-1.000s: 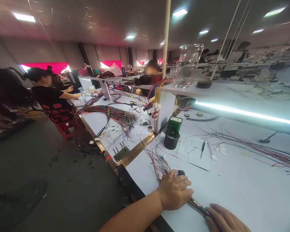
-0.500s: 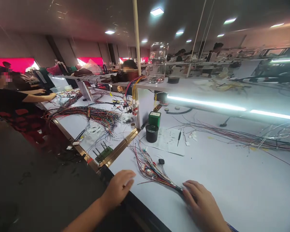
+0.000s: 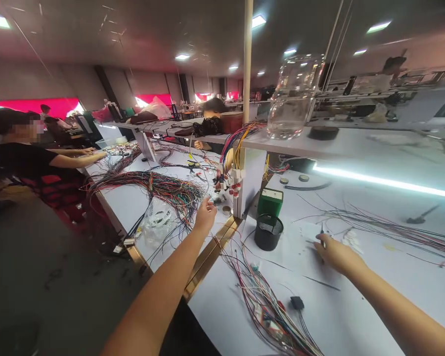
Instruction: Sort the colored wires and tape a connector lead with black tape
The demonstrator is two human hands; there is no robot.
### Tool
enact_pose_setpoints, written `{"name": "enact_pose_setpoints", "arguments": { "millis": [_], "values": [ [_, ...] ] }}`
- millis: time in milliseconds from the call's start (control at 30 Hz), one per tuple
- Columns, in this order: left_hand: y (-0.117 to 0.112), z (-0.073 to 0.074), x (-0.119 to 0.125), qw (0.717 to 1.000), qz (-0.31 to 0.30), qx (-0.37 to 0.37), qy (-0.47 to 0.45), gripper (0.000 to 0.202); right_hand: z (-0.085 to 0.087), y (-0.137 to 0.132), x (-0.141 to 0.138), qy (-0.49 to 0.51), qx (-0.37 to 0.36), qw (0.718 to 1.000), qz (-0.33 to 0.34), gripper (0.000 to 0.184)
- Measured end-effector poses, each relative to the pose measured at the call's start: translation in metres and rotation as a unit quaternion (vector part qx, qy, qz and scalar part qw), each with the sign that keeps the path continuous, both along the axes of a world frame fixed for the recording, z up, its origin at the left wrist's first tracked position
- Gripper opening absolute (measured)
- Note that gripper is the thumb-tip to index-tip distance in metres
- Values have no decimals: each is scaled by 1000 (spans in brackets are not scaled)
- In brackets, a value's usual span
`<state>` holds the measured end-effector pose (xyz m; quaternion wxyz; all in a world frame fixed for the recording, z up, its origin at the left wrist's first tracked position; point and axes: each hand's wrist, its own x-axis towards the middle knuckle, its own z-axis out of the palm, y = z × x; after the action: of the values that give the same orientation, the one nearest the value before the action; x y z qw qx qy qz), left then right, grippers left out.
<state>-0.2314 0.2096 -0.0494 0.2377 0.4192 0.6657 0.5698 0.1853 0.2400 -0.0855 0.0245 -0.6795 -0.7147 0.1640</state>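
My left hand [image 3: 206,216] is stretched out over the neighbouring bench, fingers loosely bent and apart, with nothing visible in them. It is beside a thick bundle of coloured wires [image 3: 163,185] and below white and red connectors [image 3: 234,188] hanging at the shelf post. My right hand [image 3: 333,253] is closed on a slim black pen-like tool [image 3: 322,228] over the printed sheet [image 3: 294,247]; only part of the tool shows. In front lies a wire harness [image 3: 269,309] with a black connector [image 3: 297,302] on one branch, touched by neither hand.
A black mesh cup [image 3: 269,232] and a green box [image 3: 270,201] stand by the divider [image 3: 252,173]. Long loose wires [image 3: 389,225] cross the right bench. A clear jar [image 3: 294,96] stands on the shelf. A person [image 3: 33,158] works at the left; another sits behind the shelf.
My left hand has moved forward to the neighbouring bench. My right hand has left the harness and taken hold of the slim black tool on the sheet. The view has shifted left.
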Motion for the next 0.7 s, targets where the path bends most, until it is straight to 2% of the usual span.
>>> {"name": "enact_pose_setpoints", "arguments": {
  "millis": [67,167,267,367,433,533,633,700],
  "values": [
    [27,2,-12,999,5,17,34,55,-8,15,-4,-9,-11,1000,-3,45],
    [56,6,-24,996,-19,38,75,44,-20,27,-5,-8,-18,1000,5,40],
    [72,9,-28,993,-59,56,88,24,-28,32,-1,-2,-18,1000,-2,38],
    [75,8,-27,993,-77,73,56,11,-31,35,7,16,-24,999,-18,38],
    [71,5,-24,994,-72,83,13,9,-31,36,12,36,-28,999,-29,38],
    [54,-2,-12,990,-57,96,-82,23,-29,36,16,73,-31,995,-54,40],
    [23,-7,6,973,-36,114,-195,36,-24,33,16,123,-11,988,-91,39],
    [-4,-7,18,956,-20,125,-264,39,-19,26,14,174,31,976,-126,34]
  ]
}}
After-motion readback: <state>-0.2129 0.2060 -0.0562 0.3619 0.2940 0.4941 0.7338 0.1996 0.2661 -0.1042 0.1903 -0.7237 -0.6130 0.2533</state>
